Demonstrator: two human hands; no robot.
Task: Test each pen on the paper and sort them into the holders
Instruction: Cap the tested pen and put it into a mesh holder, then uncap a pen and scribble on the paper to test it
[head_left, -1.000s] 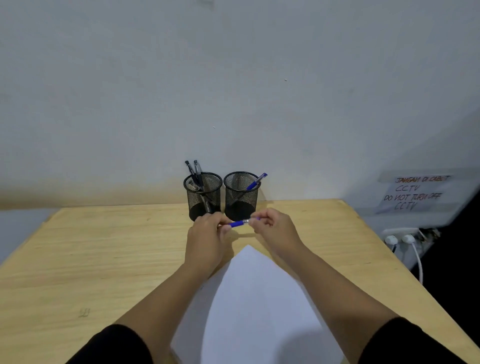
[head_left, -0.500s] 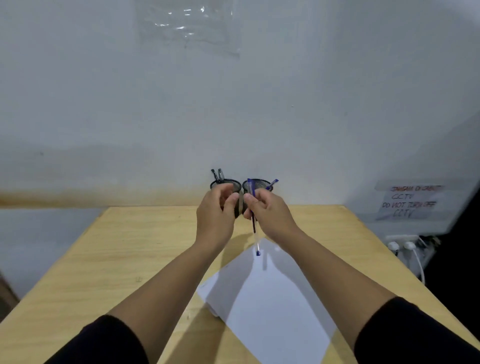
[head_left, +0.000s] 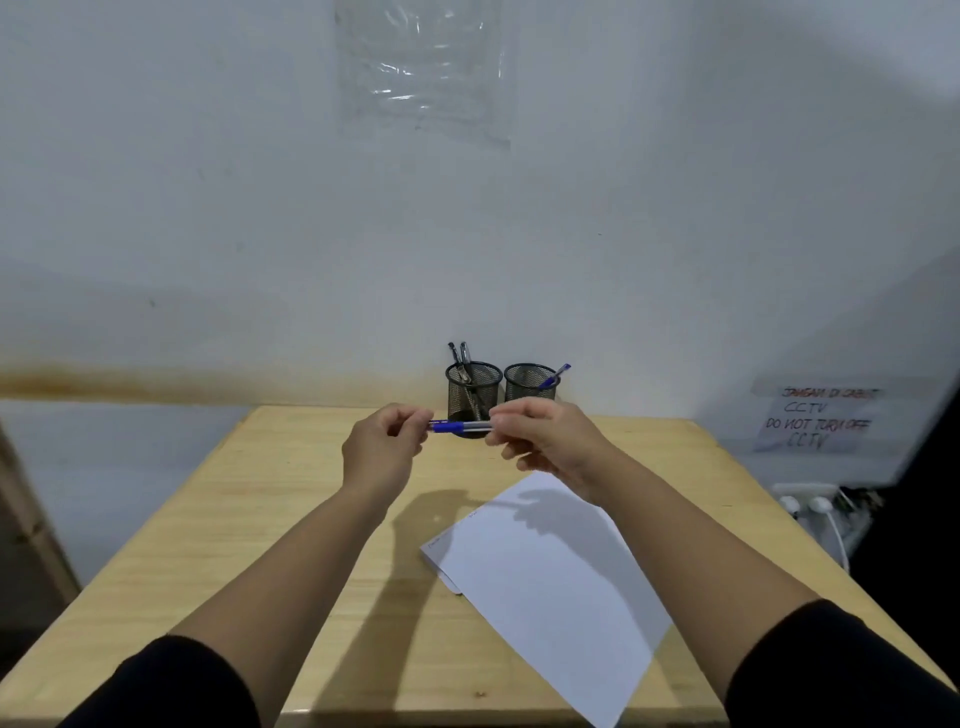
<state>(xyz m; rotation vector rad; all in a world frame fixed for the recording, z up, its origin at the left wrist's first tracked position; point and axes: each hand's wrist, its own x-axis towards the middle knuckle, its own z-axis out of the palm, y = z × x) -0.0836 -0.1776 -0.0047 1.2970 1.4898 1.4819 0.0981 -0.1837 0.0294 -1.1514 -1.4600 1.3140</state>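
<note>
Item one: a blue-capped ballpoint pen with a clear barrel (head_left: 460, 427), which we record lying level in the air above the pale wooden table (head_left: 270, 519), in front of the two holders. We note the left hand (head_left: 382, 449) curled nearly closed, thumb and fingertips pinched on the pen's blue end. The right hand (head_left: 545, 439) is likewise curled, fingertips pinched on the clear end of the same pen, the lower fingers loosely folded.

Item two: a black wire-mesh cylindrical pen holder on the left (head_left: 474, 391), standing upright at the table's far edge by the wall. We count two dark pens with silver clips (head_left: 460, 356) leaning in it, tops above the rim.

Item three: a second black wire-mesh holder on the right (head_left: 531, 382), just beside the first; whether they touch, we cannot tell. One blue pen (head_left: 556, 375) leans in it toward the right.

Item four: a white sheet of paper (head_left: 550, 587), lying flat and askew on the table below the right forearm, with faint marks near its left corner, too small for us to read.

Item five: a handwritten paper notice (head_left: 818, 418) on the wall at right, reading in part "DO NOT TURN OFF CCTV".
</note>
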